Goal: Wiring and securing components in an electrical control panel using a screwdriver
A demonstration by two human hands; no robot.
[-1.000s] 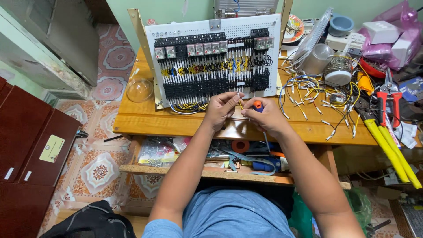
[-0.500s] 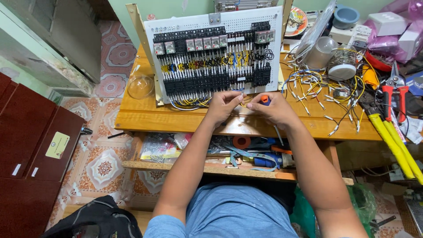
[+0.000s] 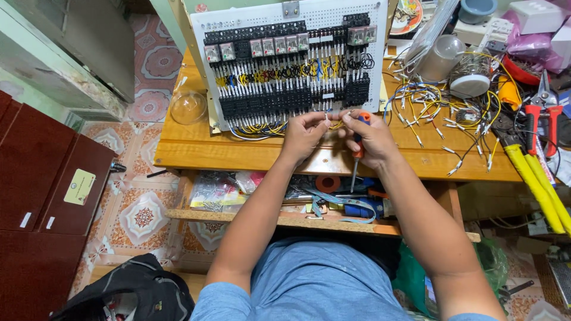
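My left hand (image 3: 305, 134) pinches a wire (image 3: 331, 119) at the lower edge of the panel (image 3: 285, 59) on the table (image 3: 196, 151). My right hand (image 3: 370, 138) touches that wire too, closed around a screwdriver (image 3: 357, 148) pointing down.

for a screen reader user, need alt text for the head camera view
Seen from above, a person's left hand and right hand pinch a small wire end in front of a white wiring panel propped on a wooden table; the right hand also holds an orange-handled screwdriver. Loose wires lie to the right.
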